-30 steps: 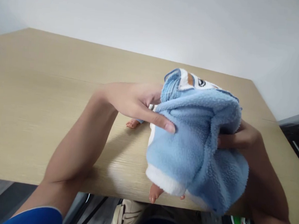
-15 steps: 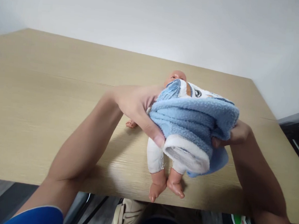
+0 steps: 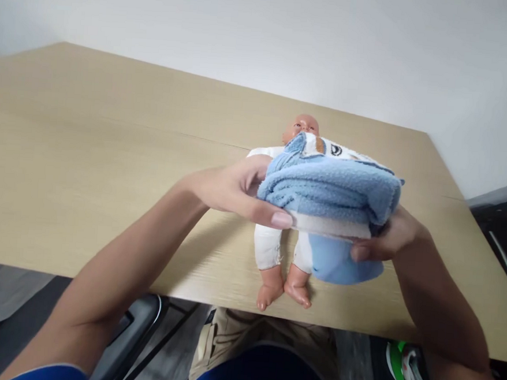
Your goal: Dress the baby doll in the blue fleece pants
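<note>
A blue fleece baby garment (image 3: 332, 184) with a white band and an embroidered animal-like face is bunched up between my two hands. My left hand (image 3: 245, 189) grips its left side, thumb on the white band (image 3: 329, 225). On the right, my right hand (image 3: 393, 237) is closed on the other side of the band, its fingers partly hidden in the cloth. A smoother light blue part (image 3: 346, 266) hangs below. Behind the garment a baby doll (image 3: 269, 246) lies on its back, feet towards me. Its trunk is largely covered from view.
The doll rests near the front edge of a wooden table (image 3: 108, 162). A white wall (image 3: 264, 34) stands behind. Dark equipment (image 3: 502, 236) is beyond the right edge. Below the front edge are a grey chair-like object (image 3: 133, 326) and a green and white round item (image 3: 406, 368).
The garment's white-banded opening has tipped up and flattened; its inside no longer shows. My left thumb has shifted up and right along the band. The view has tilted down slightly.
</note>
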`<state>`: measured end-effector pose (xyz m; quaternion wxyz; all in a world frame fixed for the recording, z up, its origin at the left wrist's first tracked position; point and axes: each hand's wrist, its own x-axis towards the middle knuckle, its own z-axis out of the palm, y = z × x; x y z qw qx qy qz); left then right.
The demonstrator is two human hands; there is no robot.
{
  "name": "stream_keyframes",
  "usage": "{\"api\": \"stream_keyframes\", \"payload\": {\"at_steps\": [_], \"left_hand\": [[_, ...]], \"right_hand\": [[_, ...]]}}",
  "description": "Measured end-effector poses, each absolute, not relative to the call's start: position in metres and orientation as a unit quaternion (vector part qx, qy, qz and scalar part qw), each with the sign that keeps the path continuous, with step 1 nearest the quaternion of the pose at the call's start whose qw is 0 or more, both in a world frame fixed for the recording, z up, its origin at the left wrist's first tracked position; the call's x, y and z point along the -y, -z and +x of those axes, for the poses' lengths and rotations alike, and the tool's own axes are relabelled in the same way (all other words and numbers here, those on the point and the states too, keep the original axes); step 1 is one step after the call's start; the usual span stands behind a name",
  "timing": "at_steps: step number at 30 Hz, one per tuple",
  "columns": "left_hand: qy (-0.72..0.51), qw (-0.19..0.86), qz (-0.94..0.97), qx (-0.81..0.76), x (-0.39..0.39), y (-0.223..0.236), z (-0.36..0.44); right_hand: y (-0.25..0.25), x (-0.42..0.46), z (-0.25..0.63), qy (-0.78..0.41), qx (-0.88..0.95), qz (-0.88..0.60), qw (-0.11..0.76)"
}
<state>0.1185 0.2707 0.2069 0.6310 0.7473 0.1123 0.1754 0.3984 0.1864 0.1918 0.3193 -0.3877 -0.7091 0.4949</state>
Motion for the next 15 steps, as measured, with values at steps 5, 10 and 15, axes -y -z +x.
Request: {"api": "stream_keyframes", "payload": {"at_steps": [5,10,15], "left_hand": [[-0.27,0.612,0.717,-0.198,-0.222,-0.183,0.109],[-0.363,0.556,0.661,-0.351,-0.167,-0.155,0.105],[-0.39,0.514,0.643,-0.412,-0.135,-0.135,0.11]], "right_hand": [[-0.192,-0.153,0.373,-0.474,0.671,-0.441,0.362],[-0.177,-0.128,0.356,-0.421,0.689,-0.478,0.347],[-0.155,-0.115,0.347,-0.382,0.685,-0.505,0.361]]}}
